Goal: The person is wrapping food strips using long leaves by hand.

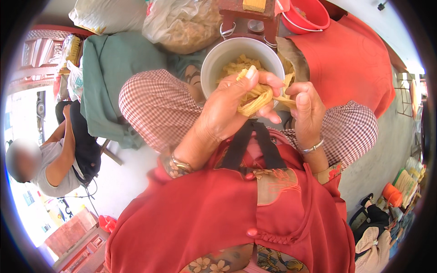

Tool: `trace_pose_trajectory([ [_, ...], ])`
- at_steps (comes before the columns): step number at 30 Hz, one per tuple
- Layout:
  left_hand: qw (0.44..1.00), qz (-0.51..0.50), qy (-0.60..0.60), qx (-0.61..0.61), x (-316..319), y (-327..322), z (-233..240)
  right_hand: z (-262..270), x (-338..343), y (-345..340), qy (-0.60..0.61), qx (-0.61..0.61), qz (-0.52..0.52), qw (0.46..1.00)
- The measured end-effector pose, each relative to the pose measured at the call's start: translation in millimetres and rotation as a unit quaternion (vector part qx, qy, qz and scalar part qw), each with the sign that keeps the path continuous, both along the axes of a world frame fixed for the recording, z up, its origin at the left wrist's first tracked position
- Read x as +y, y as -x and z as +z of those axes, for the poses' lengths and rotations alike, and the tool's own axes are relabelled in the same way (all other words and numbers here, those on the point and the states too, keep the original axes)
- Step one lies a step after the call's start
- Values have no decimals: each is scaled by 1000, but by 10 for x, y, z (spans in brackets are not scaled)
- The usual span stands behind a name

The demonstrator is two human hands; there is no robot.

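My left hand (pixel 227 102) holds a looped bundle of flat, yellow, fibrous strips (pixel 254 105), with the thumb on top. One strip runs from this bundle to my right hand (pixel 307 111), which pinches its end between thumb and fingers. Both hands are over the near side of a pale round bucket (pixel 209 75). Inside the bucket lie several yellow pieces (pixel 242 63) of similar colour. More long yellow strips (pixel 288 68) show just right of the bucket, partly hidden behind my fingers.
Beyond the bucket stands a reddish wooden stool (pixel 235 20) with a yellow block on top. Left of it sits a clear plastic bag (pixel 182 29) of tan pieces. A red bucket (pixel 307 15) and red cloth (pixel 348 65) are at right. Another person (pixel 61 163) sits at left.
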State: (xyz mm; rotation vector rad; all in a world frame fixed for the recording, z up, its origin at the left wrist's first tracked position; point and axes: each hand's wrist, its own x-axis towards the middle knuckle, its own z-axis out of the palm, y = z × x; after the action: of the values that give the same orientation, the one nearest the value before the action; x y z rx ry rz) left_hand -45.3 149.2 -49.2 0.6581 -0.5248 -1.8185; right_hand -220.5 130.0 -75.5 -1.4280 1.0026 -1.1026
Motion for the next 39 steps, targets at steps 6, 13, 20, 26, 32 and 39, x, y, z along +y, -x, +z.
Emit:
trace_pose_trajectory([
  [6, 999, 31, -9, -24, -104, -138, 16, 74, -90, -101, 13, 89, 90, 992],
  [13, 996, 18, -7, 82, -100, -368, -87, 249, -31, 72, 38, 160, 91, 982],
  [20, 997, 53, 21, -52, -234, -344, 49, 136, -18, 153, 47, 170, 32, 984],
  [26, 941, 32, -19, -336, -255, -333, -37, -60, -42, 63, 3, 145, 16, 989],
  [32, 945, 47, -29, -322, -269, -349, -81, -17, -107, -129, -236, 17, 115, 965],
  [39, 939, 29, -42, -341, -289, -412, -90, 40, -199, -291, -191, 57, 145, 969],
])
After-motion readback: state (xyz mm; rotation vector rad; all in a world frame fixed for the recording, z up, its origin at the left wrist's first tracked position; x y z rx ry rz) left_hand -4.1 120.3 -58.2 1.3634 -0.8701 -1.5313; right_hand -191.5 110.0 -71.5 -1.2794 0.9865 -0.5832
